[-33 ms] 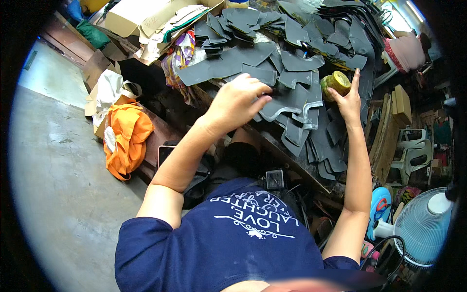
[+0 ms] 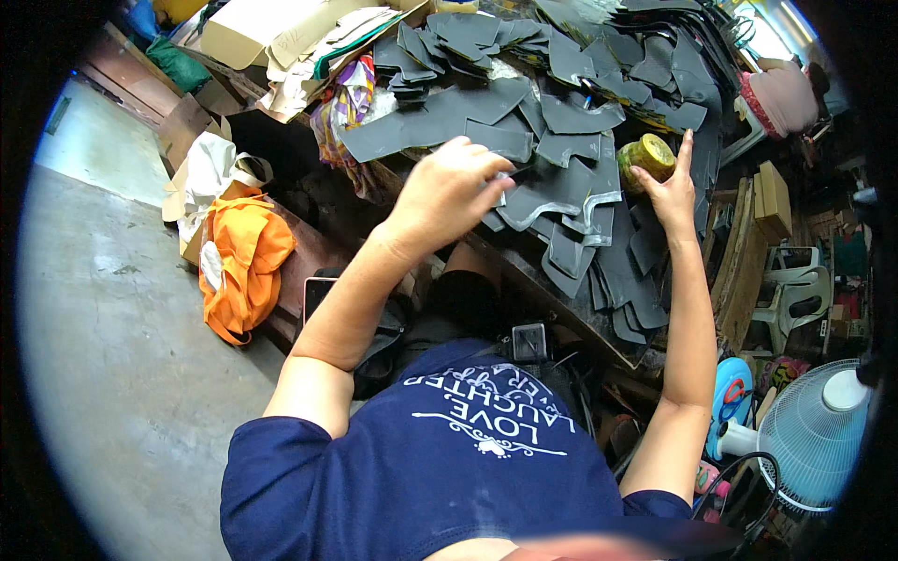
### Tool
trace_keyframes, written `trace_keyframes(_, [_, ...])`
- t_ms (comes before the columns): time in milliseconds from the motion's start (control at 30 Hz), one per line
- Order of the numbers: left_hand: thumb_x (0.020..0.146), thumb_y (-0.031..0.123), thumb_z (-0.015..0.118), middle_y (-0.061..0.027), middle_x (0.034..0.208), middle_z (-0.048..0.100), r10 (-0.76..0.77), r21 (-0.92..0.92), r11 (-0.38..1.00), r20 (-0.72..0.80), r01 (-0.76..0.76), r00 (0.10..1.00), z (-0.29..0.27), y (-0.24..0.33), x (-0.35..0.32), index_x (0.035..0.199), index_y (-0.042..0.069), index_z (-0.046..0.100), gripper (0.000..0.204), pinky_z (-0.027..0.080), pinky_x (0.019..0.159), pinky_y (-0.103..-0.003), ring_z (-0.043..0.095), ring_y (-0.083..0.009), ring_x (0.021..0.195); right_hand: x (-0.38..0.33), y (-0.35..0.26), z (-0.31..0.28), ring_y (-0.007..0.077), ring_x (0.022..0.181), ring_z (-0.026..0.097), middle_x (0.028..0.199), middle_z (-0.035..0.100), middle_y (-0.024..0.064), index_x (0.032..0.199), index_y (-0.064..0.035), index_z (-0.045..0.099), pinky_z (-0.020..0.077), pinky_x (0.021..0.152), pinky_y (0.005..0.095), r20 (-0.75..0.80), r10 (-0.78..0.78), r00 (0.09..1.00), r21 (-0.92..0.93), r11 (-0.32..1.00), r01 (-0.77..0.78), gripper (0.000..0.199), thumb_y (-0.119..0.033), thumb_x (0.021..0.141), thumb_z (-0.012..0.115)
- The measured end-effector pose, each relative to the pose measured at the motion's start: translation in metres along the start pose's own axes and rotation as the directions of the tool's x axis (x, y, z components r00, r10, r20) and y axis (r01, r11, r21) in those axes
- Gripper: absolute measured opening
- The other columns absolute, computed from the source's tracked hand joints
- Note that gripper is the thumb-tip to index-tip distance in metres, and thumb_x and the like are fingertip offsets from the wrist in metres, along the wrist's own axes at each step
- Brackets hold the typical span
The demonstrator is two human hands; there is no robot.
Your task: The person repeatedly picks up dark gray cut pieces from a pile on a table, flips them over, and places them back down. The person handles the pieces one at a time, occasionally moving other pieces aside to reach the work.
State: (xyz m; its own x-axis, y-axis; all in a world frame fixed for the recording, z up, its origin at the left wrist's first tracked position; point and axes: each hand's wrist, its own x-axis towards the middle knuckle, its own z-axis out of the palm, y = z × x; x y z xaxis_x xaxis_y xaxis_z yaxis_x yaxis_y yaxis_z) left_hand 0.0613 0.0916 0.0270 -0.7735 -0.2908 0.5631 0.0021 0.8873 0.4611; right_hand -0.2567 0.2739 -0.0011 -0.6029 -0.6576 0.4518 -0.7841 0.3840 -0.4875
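My left hand [image 2: 451, 196] is closed in a pinch above the near edge of the work pile. Something small and thin pokes out between its thumb and fingers, too blurred to name. Below and around it lie flat dark grey cut pieces [image 2: 571, 117], many overlapping, some with pale shiny edges. On the right, my right hand [image 2: 672, 194] grips a stained yellow-green jar [image 2: 645, 159], which leans over the grey pieces. The thumb presses the jar's near side while the forefinger points up along its right. The other fingers are hidden.
Left of the table, an orange bag [image 2: 245, 262] hangs by a white cloth [image 2: 217, 168]. A cardboard box [image 2: 253, 33] with cut sheets stands at the far left. Near right are a blue fan [image 2: 814, 444] and a white plastic chair [image 2: 790, 299]. Another person [image 2: 784, 98] sits far right.
My left hand has shifted slightly left, and the thin thing in its fingers shows a little more. My right hand and the jar have hardly moved.
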Motion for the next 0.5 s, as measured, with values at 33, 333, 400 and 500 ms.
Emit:
trace_keyframes(33, [0.086, 0.015, 0.068, -0.0131, 0.089, 0.067, -0.021, 0.056, 0.998, -0.046, 0.023, 0.999, -0.004, -0.003, -0.006, 0.097, 0.003, 0.068, 0.017, 0.049, 0.078, -0.038, 0.06, -0.031, 0.085, -0.001, 0.0, -0.002, 0.0383, 0.107, 0.065, 0.121, 0.063, 0.0254, 0.156, -0.0124, 0.004, 0.0514, 0.091, 0.0424, 0.041, 0.038, 0.998, 0.121, 0.992, -0.043, 0.116, -0.033, 0.074, 0.083])
trace_keyframes(333, [0.082, 0.012, 0.069, -0.0102, 0.086, 0.064, -0.216, 0.159, 0.956, -0.185, 0.246, 0.959, -0.023, -0.036, -0.031, 0.093, 0.004, 0.067, 0.014, 0.049, 0.078, -0.04, 0.058, -0.0309, 0.086, -0.015, -0.036, -0.028, 0.0346, 0.138, 0.039, 0.151, 0.037, 0.0226, 0.157, -0.0157, 0.01, 0.0366, 0.108, 0.048, -0.125, -0.044, 0.991, 0.161, 0.985, 0.064, 0.102, -0.018, 0.081, 0.078])
trace_keyframes(400, [0.083, 0.012, 0.069, -0.0115, 0.091, 0.065, -0.178, 0.165, 0.963, -0.2, 0.212, 0.964, -0.022, -0.039, -0.025, 0.095, 0.003, 0.067, 0.015, 0.048, 0.081, -0.039, 0.059, -0.0314, 0.09, -0.021, -0.051, -0.035, 0.033, 0.137, 0.039, 0.15, 0.04, 0.0187, 0.156, -0.0158, 0.016, 0.032, 0.112, 0.044, -0.195, -0.159, 0.968, 0.068, 0.982, 0.175, 0.095, -0.014, 0.082, 0.075])
trace_keyframes(500, [0.084, 0.012, 0.068, -0.013, 0.096, 0.066, -0.074, 0.213, 0.97, -0.196, 0.116, 0.978, -0.017, -0.051, -0.001, 0.097, 0.003, 0.067, 0.016, 0.047, 0.087, -0.04, 0.06, -0.0331, 0.095, -0.032, -0.073, -0.043, 0.0327, 0.136, 0.04, 0.148, 0.042, 0.0166, 0.156, -0.0156, 0.016, 0.0305, 0.113, 0.0426, -0.169, -0.225, 0.96, -0.001, 0.974, 0.228, 0.093, -0.012, 0.083, 0.073])
